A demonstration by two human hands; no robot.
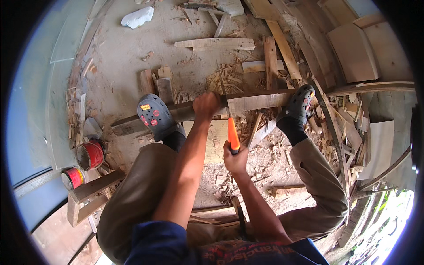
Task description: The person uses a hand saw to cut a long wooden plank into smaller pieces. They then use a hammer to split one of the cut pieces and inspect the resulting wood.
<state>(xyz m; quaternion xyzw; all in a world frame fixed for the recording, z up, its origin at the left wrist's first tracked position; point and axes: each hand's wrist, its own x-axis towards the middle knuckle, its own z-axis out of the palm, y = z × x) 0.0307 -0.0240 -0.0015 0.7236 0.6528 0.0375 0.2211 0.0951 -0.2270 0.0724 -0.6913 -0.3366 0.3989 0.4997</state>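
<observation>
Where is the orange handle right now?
In the head view, the orange handle is just right of centre, in the right hand, pictured below the wooden beam.

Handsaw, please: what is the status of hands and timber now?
Right hand gripping handsaw. Left hand on timber, left of handsaw. Handsaw across timber. Left clog on timber, apart from handsaw.

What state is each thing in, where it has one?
Left hand: bunched on the wooden beam, grip unclear
Right hand: closed around the orange-handled saw
Orange-handled saw: held, blade across the wooden beam
Wooden beam: lying crosswise
Left clog: worn
Right clog: worn
Larger red can: open or lidded, unclear
Wood scraps: scattered
</observation>
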